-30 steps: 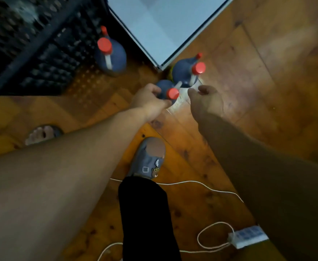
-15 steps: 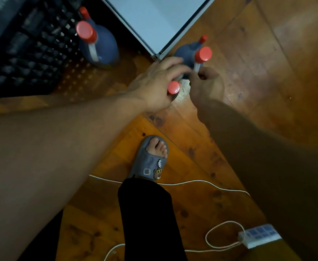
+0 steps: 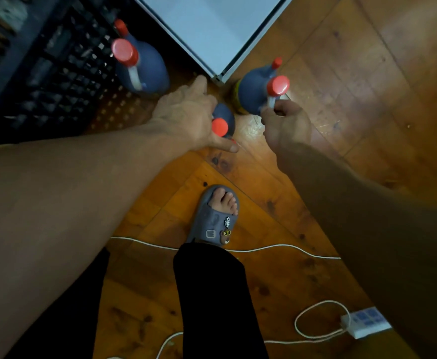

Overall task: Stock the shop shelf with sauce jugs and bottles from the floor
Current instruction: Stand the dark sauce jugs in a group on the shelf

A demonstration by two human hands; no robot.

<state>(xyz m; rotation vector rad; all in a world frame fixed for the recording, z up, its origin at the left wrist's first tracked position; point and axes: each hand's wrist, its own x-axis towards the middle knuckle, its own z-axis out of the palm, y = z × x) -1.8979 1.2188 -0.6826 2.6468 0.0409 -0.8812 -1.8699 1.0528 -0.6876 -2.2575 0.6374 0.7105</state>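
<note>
Three dark blue sauce containers with red caps stand on the wooden floor. My left hand (image 3: 191,120) wraps around a small bottle (image 3: 225,117), whose red cap shows beside my palm. My right hand (image 3: 287,123) is closed on the white handle of a large jug (image 3: 253,89) that stands by the corner of a white panel. A second large jug (image 3: 147,68) stands further left, untouched, next to a black crate.
A black plastic crate (image 3: 43,73) fills the upper left. A white panel (image 3: 212,27) juts in from the top. My foot in a grey slipper (image 3: 215,218) stands below the hands. A white cable (image 3: 264,247) and a power strip (image 3: 365,322) lie on the floor at lower right.
My left hand has shifted from reaching over the small bottle to gripping its side. My right hand has closed onto the large jug's handle. The view has moved slightly.
</note>
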